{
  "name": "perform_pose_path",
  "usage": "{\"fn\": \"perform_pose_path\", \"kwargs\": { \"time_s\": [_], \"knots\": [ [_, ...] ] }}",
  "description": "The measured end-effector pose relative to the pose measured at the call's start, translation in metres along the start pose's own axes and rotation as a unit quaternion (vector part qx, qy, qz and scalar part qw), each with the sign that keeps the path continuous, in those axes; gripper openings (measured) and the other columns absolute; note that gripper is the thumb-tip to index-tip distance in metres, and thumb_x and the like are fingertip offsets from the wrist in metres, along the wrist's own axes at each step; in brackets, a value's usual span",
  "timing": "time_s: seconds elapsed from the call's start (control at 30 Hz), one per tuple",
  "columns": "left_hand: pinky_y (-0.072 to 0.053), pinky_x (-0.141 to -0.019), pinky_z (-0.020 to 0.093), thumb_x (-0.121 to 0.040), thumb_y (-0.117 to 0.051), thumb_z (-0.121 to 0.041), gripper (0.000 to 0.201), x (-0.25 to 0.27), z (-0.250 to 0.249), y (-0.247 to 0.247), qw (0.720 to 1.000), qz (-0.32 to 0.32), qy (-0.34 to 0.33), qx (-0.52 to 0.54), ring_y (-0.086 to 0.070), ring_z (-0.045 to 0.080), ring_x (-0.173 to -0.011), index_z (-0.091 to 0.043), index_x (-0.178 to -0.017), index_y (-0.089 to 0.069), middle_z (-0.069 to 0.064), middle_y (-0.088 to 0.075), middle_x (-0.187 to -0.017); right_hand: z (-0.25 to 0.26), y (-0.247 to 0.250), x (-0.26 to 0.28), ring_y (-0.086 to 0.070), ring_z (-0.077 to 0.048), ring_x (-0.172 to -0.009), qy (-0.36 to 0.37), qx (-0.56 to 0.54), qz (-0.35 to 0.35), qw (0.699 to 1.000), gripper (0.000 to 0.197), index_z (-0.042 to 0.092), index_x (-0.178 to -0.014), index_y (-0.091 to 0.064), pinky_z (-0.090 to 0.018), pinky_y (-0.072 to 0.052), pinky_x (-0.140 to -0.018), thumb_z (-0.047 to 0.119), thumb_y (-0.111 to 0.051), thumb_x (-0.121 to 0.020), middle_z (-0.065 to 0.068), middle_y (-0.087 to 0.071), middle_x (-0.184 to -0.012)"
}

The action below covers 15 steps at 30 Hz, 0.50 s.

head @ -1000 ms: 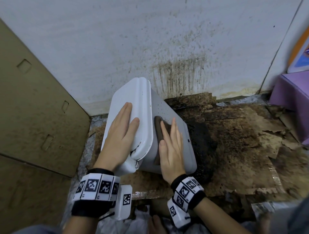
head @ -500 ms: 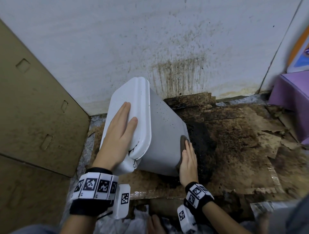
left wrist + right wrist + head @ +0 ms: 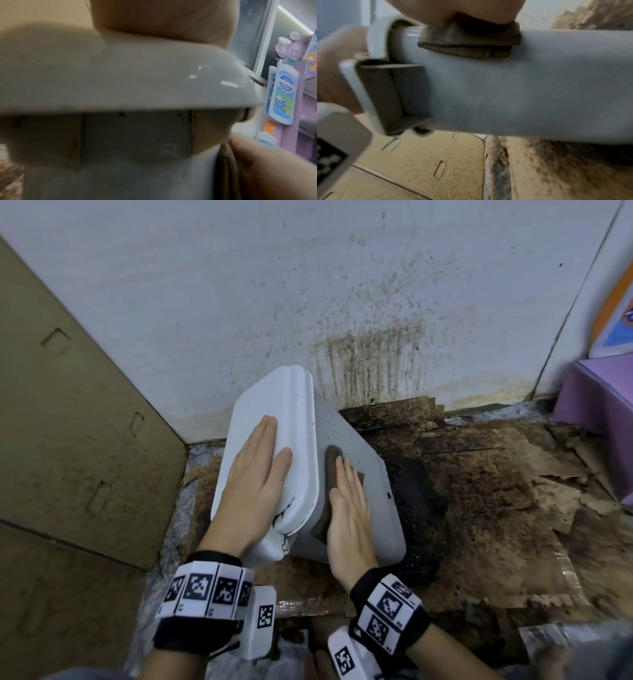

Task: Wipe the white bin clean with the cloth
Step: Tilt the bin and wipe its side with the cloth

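The white bin (image 3: 363,467) stands tilted on the dirty floor, its lid (image 3: 274,419) facing left and up. My left hand (image 3: 255,474) lies flat on the lid with straight fingers. My right hand (image 3: 349,508) presses a folded brown cloth (image 3: 330,463) flat against the bin's side, just beside the lid rim. Dark specks dot the side above the cloth. In the right wrist view the cloth (image 3: 469,40) is folded thick under my palm against the bin (image 3: 505,88). The left wrist view shows the lid (image 3: 120,81) close up and blurred.
A stained white wall (image 3: 342,302) stands right behind the bin. Brown cardboard panels (image 3: 68,422) rise on the left. Soiled, torn cardboard (image 3: 496,508) covers the floor to the right, with a dark wet patch (image 3: 418,498) next to the bin. A purple shelf (image 3: 599,398) stands far right.
My right hand slid the cloth down to the bin's lower right edge, then back up beside the lid rim. The left hand stayed flat on the lid.
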<state>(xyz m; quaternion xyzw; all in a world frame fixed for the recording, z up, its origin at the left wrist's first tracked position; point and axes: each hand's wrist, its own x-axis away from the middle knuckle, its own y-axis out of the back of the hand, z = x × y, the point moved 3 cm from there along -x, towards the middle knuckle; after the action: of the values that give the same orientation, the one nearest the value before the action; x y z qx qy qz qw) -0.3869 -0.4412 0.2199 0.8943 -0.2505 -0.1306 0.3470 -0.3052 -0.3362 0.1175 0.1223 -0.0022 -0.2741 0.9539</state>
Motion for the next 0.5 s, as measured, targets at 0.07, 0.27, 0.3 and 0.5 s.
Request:
{"fn": "perform_pose_path", "kwargs": {
  "time_s": [0.07,0.27,0.3,0.5],
  "knots": [
    [-0.005,-0.129,0.028,-0.111,-0.035,-0.038,0.057,0.000,0.001,0.001,1.000,0.001,0.001,-0.001,-0.006,-0.006,-0.154,-0.029,-0.164,-0.015,-0.025,-0.010,-0.165,0.012,-0.001,-0.006,0.009,0.011,-0.149,0.023,0.013,0.041,0.999,0.057,0.037,-0.158,-0.002,-0.023,0.004,-0.123,0.042,-0.009,-0.101,0.021,0.003,-0.167],
    [-0.004,-0.128,0.026,-0.111,-0.034,-0.038,0.057,0.000,0.000,0.002,1.000,0.008,0.004,-0.002,-0.005,-0.007,-0.154,-0.030,-0.164,-0.013,-0.024,-0.008,-0.168,0.019,0.010,-0.042,0.021,0.001,-0.150,0.053,0.050,0.162,0.984,0.054,0.026,-0.159,0.012,-0.035,0.007,-0.127,0.034,-0.012,-0.111,0.011,0.021,-0.166],
    [-0.004,-0.128,0.026,-0.111,-0.034,-0.039,0.057,-0.001,0.000,0.001,1.000,0.008,0.003,-0.001,-0.005,-0.008,-0.154,-0.031,-0.164,-0.014,-0.024,-0.008,-0.167,0.020,0.011,-0.050,0.023,-0.002,-0.150,0.051,0.051,0.177,0.982,0.054,0.025,-0.158,0.014,-0.036,0.008,-0.126,0.033,-0.013,-0.111,0.010,0.023,-0.165],
    [-0.005,-0.129,0.029,-0.110,-0.035,-0.041,0.057,-0.001,0.005,0.002,1.000,0.010,0.003,0.018,-0.005,-0.013,-0.152,-0.035,-0.163,-0.015,-0.028,-0.009,-0.167,0.017,0.011,-0.098,0.030,-0.014,-0.150,0.067,0.121,0.236,0.962,0.058,0.023,-0.156,0.021,-0.040,0.011,-0.125,0.033,-0.015,-0.112,0.002,0.030,-0.164]
  ]
}}
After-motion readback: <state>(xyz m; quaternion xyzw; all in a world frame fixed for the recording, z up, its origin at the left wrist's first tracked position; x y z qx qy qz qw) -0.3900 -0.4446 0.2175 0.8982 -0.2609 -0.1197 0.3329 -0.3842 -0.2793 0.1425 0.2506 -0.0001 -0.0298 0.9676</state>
